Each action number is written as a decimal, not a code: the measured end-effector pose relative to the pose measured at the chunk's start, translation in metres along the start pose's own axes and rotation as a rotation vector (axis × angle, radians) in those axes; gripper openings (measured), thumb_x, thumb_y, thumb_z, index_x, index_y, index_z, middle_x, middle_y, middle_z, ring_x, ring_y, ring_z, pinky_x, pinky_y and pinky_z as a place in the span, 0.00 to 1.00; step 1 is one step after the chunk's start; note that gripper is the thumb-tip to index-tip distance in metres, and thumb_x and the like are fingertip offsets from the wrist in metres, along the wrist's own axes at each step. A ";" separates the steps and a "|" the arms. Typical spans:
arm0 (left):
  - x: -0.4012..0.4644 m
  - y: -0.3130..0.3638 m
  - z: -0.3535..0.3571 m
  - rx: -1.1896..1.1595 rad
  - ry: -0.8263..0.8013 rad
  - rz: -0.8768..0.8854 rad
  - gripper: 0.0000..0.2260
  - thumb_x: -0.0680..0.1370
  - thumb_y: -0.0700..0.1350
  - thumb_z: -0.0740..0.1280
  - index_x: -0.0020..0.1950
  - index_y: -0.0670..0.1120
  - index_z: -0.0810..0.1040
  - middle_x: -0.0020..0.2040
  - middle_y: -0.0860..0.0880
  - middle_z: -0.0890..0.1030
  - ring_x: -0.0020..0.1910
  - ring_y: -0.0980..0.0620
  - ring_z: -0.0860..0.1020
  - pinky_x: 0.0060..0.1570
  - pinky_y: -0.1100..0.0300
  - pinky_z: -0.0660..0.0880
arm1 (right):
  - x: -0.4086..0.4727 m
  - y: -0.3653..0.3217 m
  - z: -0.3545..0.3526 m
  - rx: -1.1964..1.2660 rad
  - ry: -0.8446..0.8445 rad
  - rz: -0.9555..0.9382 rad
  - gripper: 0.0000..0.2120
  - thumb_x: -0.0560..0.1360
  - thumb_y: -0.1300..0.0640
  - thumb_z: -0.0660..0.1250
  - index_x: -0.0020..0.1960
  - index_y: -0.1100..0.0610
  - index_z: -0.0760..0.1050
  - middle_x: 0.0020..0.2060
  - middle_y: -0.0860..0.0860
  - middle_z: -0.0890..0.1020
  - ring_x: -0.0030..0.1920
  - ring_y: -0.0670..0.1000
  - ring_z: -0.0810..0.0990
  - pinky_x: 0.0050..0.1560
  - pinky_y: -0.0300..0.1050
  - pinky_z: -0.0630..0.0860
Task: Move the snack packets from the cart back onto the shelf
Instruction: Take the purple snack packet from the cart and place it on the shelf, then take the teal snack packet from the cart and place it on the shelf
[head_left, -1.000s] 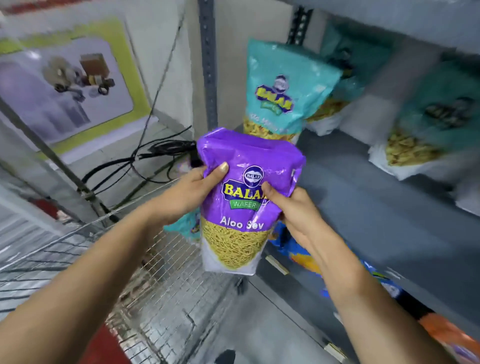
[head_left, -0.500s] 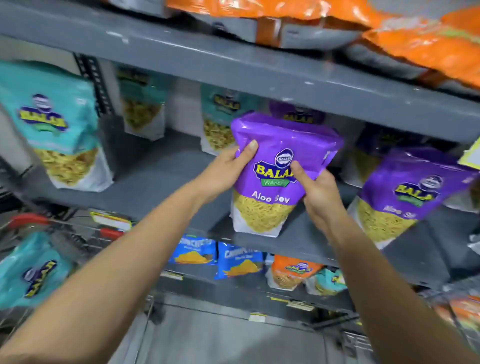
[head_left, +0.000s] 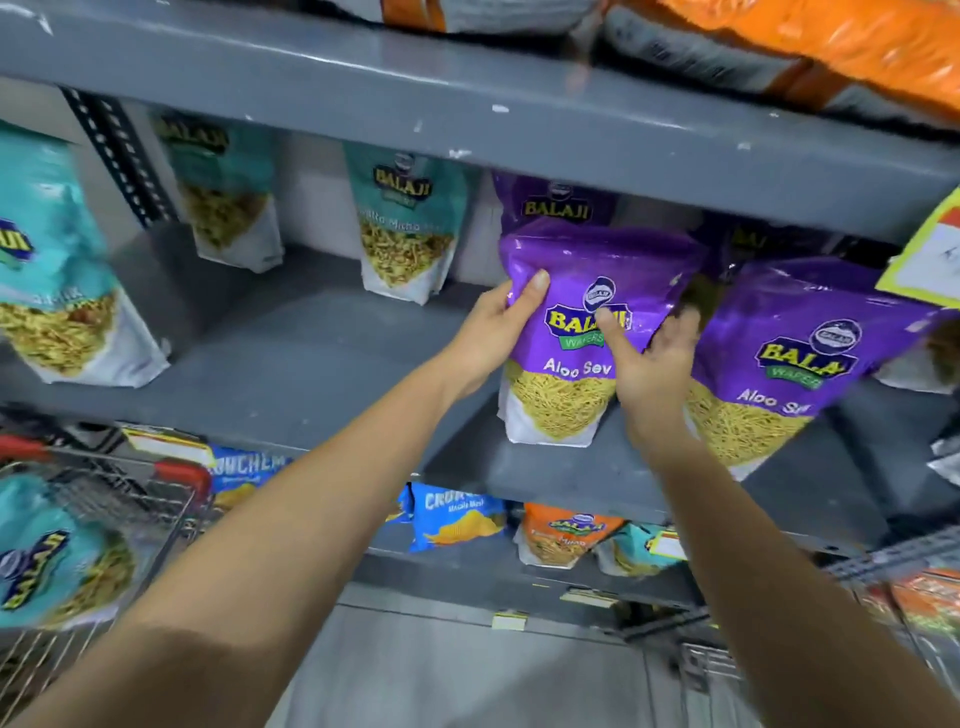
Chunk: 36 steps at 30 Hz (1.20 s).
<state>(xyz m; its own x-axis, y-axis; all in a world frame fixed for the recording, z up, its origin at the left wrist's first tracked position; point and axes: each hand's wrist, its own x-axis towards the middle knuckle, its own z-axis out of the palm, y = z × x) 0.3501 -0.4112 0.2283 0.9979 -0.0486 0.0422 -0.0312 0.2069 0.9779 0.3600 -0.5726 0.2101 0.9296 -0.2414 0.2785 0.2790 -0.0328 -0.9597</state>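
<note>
Both hands, left hand (head_left: 498, 332) and right hand (head_left: 649, 364), grip clamped on the purple Aloo Sev packet (head_left: 582, 332), stand it upright on the grey shelf (head_left: 322, 364) beside its matching packet (head_left: 795, 364), label outward.

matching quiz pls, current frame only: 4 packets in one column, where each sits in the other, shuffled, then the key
Things
1. Purple Aloo Sev packet in both hands
2. Blue Crunchem packet
3. Orange packets
4. Teal packet at lower left

Places
A. In the wire cart
B. On the top shelf, above the grey board
C. Upright on the middle shelf, left hand and right hand on its sides
D. On the lower shelf, under the middle one

Pairs: 1-C, 2-D, 3-B, 4-A
</note>
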 end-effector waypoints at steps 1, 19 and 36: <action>-0.004 0.000 -0.004 0.007 -0.001 0.019 0.13 0.82 0.48 0.60 0.59 0.43 0.78 0.53 0.44 0.83 0.50 0.52 0.82 0.55 0.59 0.79 | -0.014 0.004 0.006 -0.014 0.041 -0.009 0.39 0.68 0.60 0.77 0.73 0.61 0.59 0.67 0.54 0.73 0.64 0.40 0.75 0.67 0.40 0.70; -0.326 -0.100 -0.359 0.326 1.060 -0.189 0.04 0.78 0.38 0.66 0.48 0.42 0.81 0.40 0.51 0.83 0.37 0.66 0.79 0.44 0.70 0.75 | -0.292 0.067 0.301 -0.314 -1.022 -0.336 0.14 0.73 0.53 0.71 0.54 0.60 0.79 0.55 0.56 0.79 0.58 0.49 0.77 0.62 0.35 0.70; -0.368 -0.196 -0.490 0.057 1.234 -0.504 0.18 0.80 0.51 0.63 0.66 0.42 0.74 0.59 0.47 0.79 0.56 0.50 0.76 0.55 0.59 0.70 | -0.385 0.204 0.501 -0.415 -1.368 0.487 0.06 0.77 0.55 0.67 0.53 0.49 0.75 0.52 0.52 0.82 0.54 0.53 0.80 0.59 0.52 0.77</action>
<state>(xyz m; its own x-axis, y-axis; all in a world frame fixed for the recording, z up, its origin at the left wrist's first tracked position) 0.0163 0.0446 -0.0794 0.2977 0.8094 -0.5062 0.3812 0.3854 0.8403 0.1801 -0.0002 -0.0740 0.4750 0.7463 -0.4663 0.0182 -0.5381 -0.8427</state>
